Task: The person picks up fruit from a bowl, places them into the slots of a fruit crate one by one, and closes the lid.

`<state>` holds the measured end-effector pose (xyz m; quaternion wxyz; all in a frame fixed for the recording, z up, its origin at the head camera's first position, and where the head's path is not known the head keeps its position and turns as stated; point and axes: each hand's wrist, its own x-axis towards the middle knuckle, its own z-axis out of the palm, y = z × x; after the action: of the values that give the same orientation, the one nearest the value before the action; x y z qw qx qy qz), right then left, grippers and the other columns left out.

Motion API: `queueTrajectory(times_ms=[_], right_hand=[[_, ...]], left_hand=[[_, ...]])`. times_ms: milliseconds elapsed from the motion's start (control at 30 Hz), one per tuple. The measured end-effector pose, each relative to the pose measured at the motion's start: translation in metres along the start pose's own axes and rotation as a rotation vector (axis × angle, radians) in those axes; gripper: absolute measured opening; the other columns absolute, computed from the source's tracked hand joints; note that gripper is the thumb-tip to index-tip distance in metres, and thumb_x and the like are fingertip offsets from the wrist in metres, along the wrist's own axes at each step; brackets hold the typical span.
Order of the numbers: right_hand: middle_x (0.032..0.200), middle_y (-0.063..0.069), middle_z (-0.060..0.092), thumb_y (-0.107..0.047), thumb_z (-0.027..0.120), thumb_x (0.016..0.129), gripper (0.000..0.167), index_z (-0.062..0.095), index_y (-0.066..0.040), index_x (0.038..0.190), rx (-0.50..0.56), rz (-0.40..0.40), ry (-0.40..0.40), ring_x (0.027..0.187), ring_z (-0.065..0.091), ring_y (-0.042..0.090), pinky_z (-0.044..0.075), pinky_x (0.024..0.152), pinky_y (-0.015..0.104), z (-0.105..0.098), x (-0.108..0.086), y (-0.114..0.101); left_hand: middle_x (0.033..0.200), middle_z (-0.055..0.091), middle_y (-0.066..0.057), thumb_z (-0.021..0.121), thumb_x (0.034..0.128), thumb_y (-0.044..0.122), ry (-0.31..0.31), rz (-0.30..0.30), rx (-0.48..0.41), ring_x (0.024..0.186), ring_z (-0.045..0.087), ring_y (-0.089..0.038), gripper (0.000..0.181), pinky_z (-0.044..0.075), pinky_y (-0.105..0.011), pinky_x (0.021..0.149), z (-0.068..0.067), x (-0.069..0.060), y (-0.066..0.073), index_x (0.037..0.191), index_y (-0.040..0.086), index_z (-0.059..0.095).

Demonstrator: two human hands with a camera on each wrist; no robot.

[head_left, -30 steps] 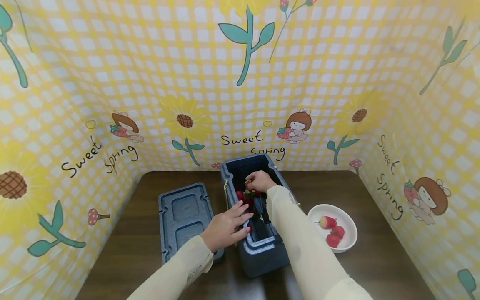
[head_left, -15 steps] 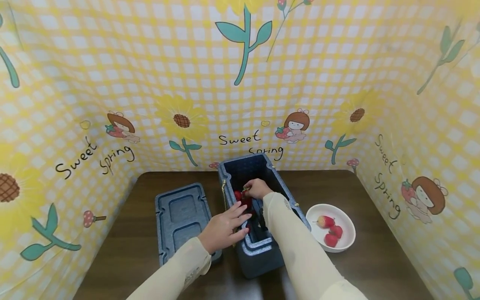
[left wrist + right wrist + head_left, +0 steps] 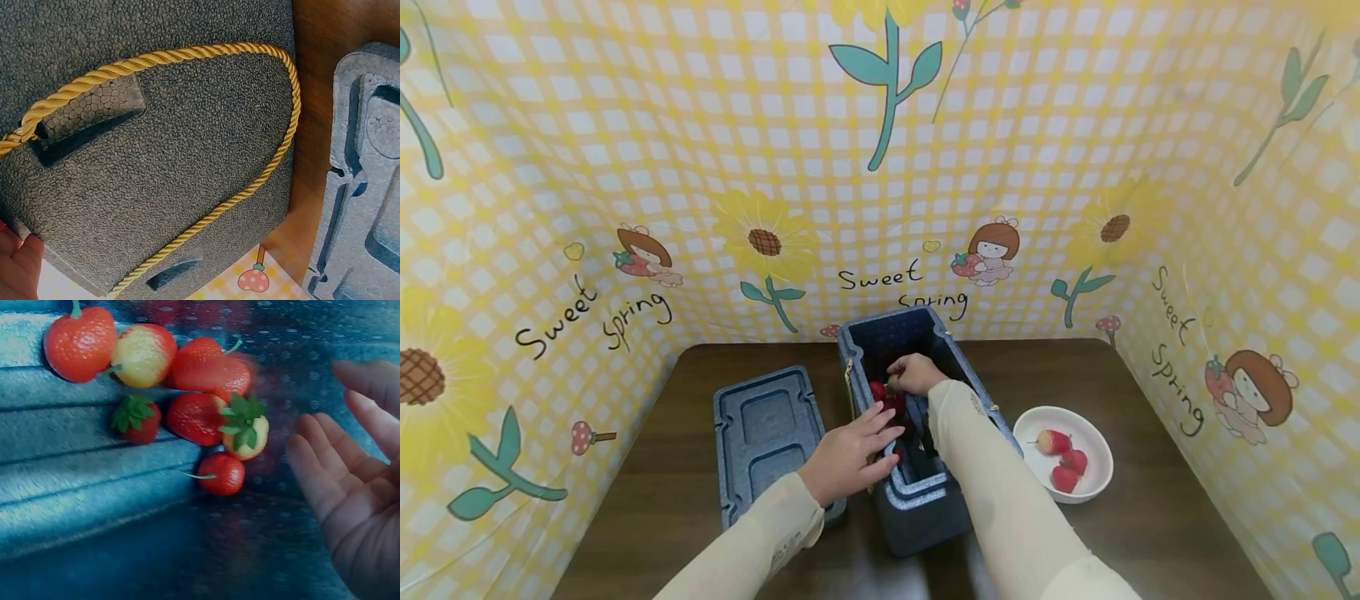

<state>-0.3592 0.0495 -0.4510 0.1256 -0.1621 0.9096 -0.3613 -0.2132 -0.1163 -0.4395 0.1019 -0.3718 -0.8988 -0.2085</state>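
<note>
My right hand point(image 3: 917, 375) reaches inside a dark grey foam box point(image 3: 917, 525). In the right wrist view its fingers are loosely bent, thumb apart, with nothing between them. Beside it lie several small artificial fruits: a strawberry with green leaves point(image 3: 140, 419), a red fruit with a thin stem point(image 3: 222, 475), a yellow-and-red fruit point(image 3: 145, 356) and a large red fruit point(image 3: 81, 345). They rest on a ribbed surface inside the box. My left hand point(image 3: 846, 457) lies with extended fingers over the box's left rim; its fingertips show at the lower left of the left wrist view.
Left of the box lies its grey foam lid point(image 3: 767, 433). On the right stands a white bowl point(image 3: 1101, 467) holding a yellow-and-red fruit point(image 3: 1055, 442) and two red ones. A twisted gold cord point(image 3: 212, 52) hangs along the box's side. Patterned cloth rises behind the brown table point(image 3: 1157, 517).
My right hand has sunk slightly deeper into the box. A red fruit that showed at its fingertips a second ago no longer stands out there. My left hand keeps its place.
</note>
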Motion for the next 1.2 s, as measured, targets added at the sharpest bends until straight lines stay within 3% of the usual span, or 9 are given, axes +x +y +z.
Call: queueTrajectory(times_ms=[133, 233, 400, 533, 867, 1100, 1200], right_hand=[[0.095, 0.007, 0.07, -0.008, 0.065, 0.081, 0.035, 0.067, -0.001, 0.115, 0.061, 0.04, -0.081, 0.07, 0.059, 0.014, 0.053, 0.062, 0.029, -0.014, -0.006, -0.01], [0.098, 0.008, 0.068, -0.008, 0.067, 0.083, 0.039, 0.064, -0.003, 0.121, 0.11, 0.097, -0.132, 0.078, 0.063, 0.019, 0.057, 0.065, 0.035, -0.03, -0.013, -0.02], [0.109, 0.013, 0.066, -0.006, 0.065, 0.086, 0.042, 0.059, -0.002, 0.127, 0.161, 0.141, -0.151, 0.098, 0.063, 0.027, 0.056, 0.074, 0.04, -0.059, -0.025, -0.032], [0.109, 0.015, 0.066, -0.006, 0.066, 0.087, 0.042, 0.058, -0.001, 0.128, 0.147, 0.15, -0.143, 0.098, 0.062, 0.028, 0.056, 0.074, 0.041, -0.079, -0.034, -0.031], [0.115, 0.021, 0.061, -0.005, 0.063, 0.086, 0.044, 0.055, 0.004, 0.128, 0.128, 0.113, -0.062, 0.089, 0.061, 0.024, 0.056, 0.071, 0.039, -0.114, -0.061, -0.014], [0.091, 0.018, 0.066, 0.005, 0.058, 0.08, 0.048, 0.049, 0.015, 0.126, 0.213, 0.089, -0.025, 0.071, 0.062, 0.017, 0.056, 0.068, 0.036, -0.129, -0.091, 0.02], [0.089, 0.02, 0.067, 0.006, 0.058, 0.079, 0.049, 0.047, 0.018, 0.125, 0.228, 0.102, 0.006, 0.068, 0.061, 0.014, 0.056, 0.068, 0.037, -0.135, -0.105, 0.034]], left_hand=[[0.137, 0.052, -0.014, 0.056, 0.0938, 0.029, -0.008, 0.006, -0.004, 0.133, 0.042, -0.03, 0.042, 0.043, -0.042, 0.098, 0.001, 0.001, -0.001, 0.127, 0.005, 0.063], [0.137, 0.052, -0.014, 0.058, 0.0929, 0.029, 0.009, 0.012, -0.01, 0.133, 0.042, -0.03, 0.042, 0.044, -0.043, 0.097, 0.001, 0.001, -0.003, 0.127, 0.005, 0.063], [0.138, 0.051, -0.015, 0.058, 0.0931, 0.029, 0.012, 0.012, -0.013, 0.134, 0.041, -0.03, 0.042, 0.045, -0.043, 0.096, 0.003, 0.0, -0.003, 0.128, 0.005, 0.062], [0.139, 0.05, -0.014, 0.058, 0.0931, 0.029, 0.01, 0.009, -0.004, 0.134, 0.04, -0.03, 0.042, 0.045, -0.043, 0.096, 0.004, 0.001, -0.002, 0.129, 0.006, 0.062], [0.141, 0.049, -0.013, 0.058, 0.0929, 0.029, -0.003, -0.026, -0.013, 0.134, 0.039, -0.031, 0.044, 0.044, -0.044, 0.097, -0.001, 0.001, -0.005, 0.131, 0.008, 0.06], [0.14, 0.05, -0.013, 0.056, 0.0946, 0.03, -0.005, -0.017, -0.03, 0.134, 0.039, -0.031, 0.043, 0.046, -0.044, 0.095, 0.0, -0.002, -0.003, 0.13, 0.007, 0.06], [0.139, 0.05, -0.013, 0.055, 0.095, 0.031, -0.005, -0.012, -0.022, 0.134, 0.039, -0.03, 0.043, 0.046, -0.043, 0.095, -0.001, 0.0, -0.003, 0.13, 0.007, 0.06]])
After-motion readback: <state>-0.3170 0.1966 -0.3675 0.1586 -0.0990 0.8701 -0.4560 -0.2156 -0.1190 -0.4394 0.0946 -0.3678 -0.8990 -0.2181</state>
